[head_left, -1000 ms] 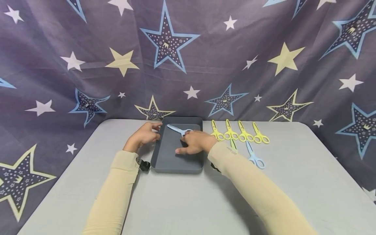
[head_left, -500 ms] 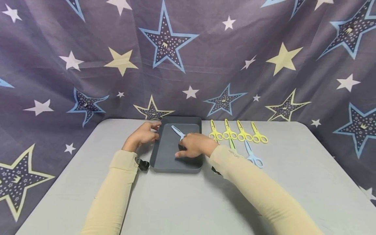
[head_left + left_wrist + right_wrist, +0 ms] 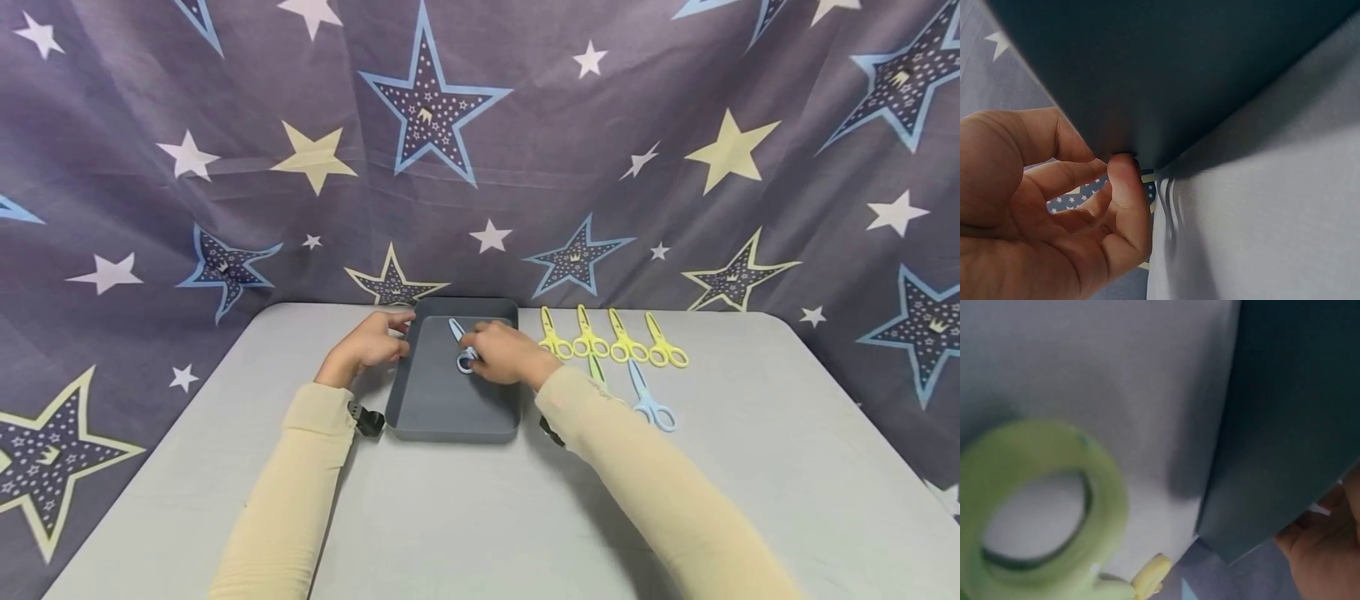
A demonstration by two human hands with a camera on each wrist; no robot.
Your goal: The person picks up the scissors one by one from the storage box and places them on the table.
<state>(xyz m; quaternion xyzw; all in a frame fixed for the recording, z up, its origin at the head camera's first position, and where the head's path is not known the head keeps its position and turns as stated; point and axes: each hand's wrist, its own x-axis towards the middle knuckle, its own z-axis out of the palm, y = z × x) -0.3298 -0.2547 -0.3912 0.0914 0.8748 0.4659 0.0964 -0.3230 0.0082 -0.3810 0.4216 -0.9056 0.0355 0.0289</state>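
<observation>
A dark grey rectangular tray (image 3: 427, 417) lies on the table in the head view. My left hand (image 3: 371, 340) holds its left wall near the far corner; in the left wrist view the thumb (image 3: 1127, 187) presses the outer side and the index finger reaches over the rim. Inside the tray is a pair of light blue scissors (image 3: 457, 330), blades toward the back. My right hand (image 3: 506, 353) reaches over the tray's right side and pinches these scissors by the handle, hiding part of it. The right wrist view shows the tray's outer wall (image 3: 1272, 444) but not the scissors.
Several yellow scissors (image 3: 626, 343) stand in a row right of the tray. Nearer me lie green scissors (image 3: 596, 367), partly behind my right sleeve, and another light blue pair (image 3: 653, 408). A green handle loop (image 3: 1109, 494) looms close in the right wrist view. A star-patterned curtain hangs behind.
Under my right hand the light blue scissors have turned, their blades swinging from the left toward the back, and a handle loop now shows. My left hand has stayed at the tray's wall.
</observation>
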